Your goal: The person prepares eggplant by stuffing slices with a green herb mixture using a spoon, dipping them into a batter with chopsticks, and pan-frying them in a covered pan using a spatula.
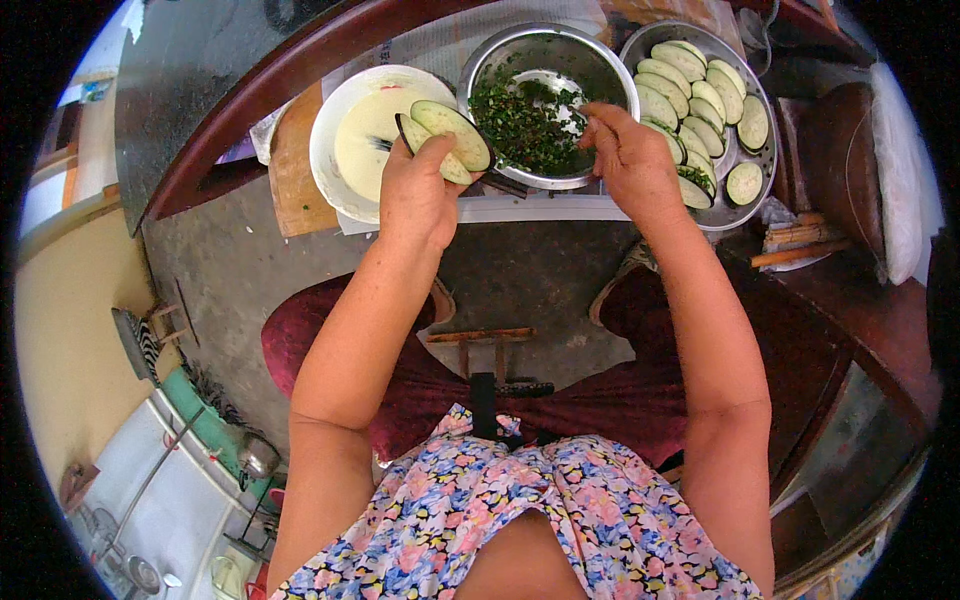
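Note:
My left hand [424, 172] holds a split eggplant slice [459, 139], its two halves fanned apart, over the near right side of a white bowl of pale batter [358, 112]. A dark utensil stands partly in the batter. My right hand [630, 154] is at the right side of a steel bowl [551, 181], its fingertips over the chopped green filling [525, 124]; whether they pinch any cannot be told. To the right, a round metal tray [766, 180] bears several eggplant slices [705, 112], one near my right wrist with green filling showing at its edge.
A wooden board [300, 172] and printed paper lie under the bowls. Bundled sticks [806, 240] lie right of the tray. A dark red curved rim [247, 97] runs behind the bowls. Below are my knees and a small wooden stool [480, 335] on the floor.

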{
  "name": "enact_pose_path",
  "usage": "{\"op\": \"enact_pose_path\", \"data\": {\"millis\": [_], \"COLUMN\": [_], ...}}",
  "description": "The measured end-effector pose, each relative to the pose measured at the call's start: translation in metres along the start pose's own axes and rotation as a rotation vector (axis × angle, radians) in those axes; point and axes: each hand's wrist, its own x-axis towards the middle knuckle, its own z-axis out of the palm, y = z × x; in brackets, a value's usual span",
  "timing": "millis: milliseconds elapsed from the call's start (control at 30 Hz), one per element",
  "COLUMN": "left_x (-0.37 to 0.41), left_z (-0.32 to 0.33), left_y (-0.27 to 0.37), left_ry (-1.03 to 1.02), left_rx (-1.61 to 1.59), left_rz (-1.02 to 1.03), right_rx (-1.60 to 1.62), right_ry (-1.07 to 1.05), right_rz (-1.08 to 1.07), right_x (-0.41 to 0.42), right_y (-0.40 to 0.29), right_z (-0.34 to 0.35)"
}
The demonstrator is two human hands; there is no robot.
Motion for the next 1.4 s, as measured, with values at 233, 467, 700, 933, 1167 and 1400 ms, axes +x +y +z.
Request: {"op": "enact_pose_path", "data": {"millis": [233,467,700,933,1167,1400], "left_x": [-0.001,-0.001,-0.001,0.000,0.000,-0.008], "left_z": [0.001,0.003,0.004,0.005,0.008,0.028], "left_y": [0.000,-0.002,-0.003,-0.004,-0.001,0.001], "left_ry": [-0.019,-0.005,0.027,0.037,0.021,0.017], "left_rx": [-0.010,-0.025,-0.033,-0.008,0.010,0.159], "left_rz": [0.021,0.030,0.031,0.024,0.033,0.015], "right_rx": [0.119,0.349,0.710,0.935,1.122,1.171], "right_ry": [-0.129,-0.149,-0.042,0.047,0.063,0.108], "right_rz": [0.036,0.236,0.473,0.611,0.636,0.444], "right_x": [-0.021,-0.042,-0.050,-0.049,-0.045,-0.046], "right_y": [-0.001,-0.001,-0.002,-0.003,0.005,-0.024], "right_z": [0.000,-0.002,-0.001,0.008,0.003,-0.032]}}
